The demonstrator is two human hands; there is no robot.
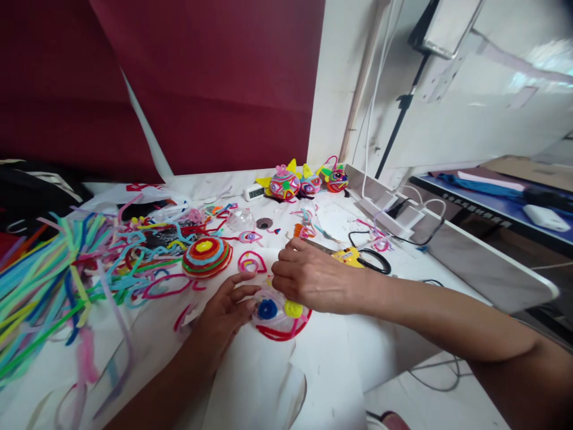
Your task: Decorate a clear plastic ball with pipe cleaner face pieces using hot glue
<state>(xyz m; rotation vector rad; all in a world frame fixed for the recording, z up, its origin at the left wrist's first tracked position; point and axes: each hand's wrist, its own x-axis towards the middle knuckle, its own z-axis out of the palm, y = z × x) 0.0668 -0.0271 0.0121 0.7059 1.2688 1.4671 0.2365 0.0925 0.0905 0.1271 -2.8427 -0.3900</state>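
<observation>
A clear plastic dome [280, 310] is on the white table in front of me. It carries a blue pipe-cleaner coil [267, 309], a yellow pipe-cleaner coil [293, 308] and a red pipe-cleaner edge [280, 335]. My left hand [230, 304] grips the dome's left side with curled fingers. From above, my right hand [307, 272] presses bunched fingertips at its upper edge; whatever they pinch is hidden. Just behind the right hand lie scissors [351, 257] with yellow and black handles. A striped pipe-cleaner disc [207, 257] and a pink pipe-cleaner loop [251, 263] lie near the left hand.
Loose pipe cleaners [54, 286] spread over the table's left side. Several finished pipe-cleaner figures [285, 184] stand at the back beside a small digital timer [254, 192]. Power strips with plugs and cables [394, 216] line the right edge. A dark red backdrop [201, 83] hangs behind.
</observation>
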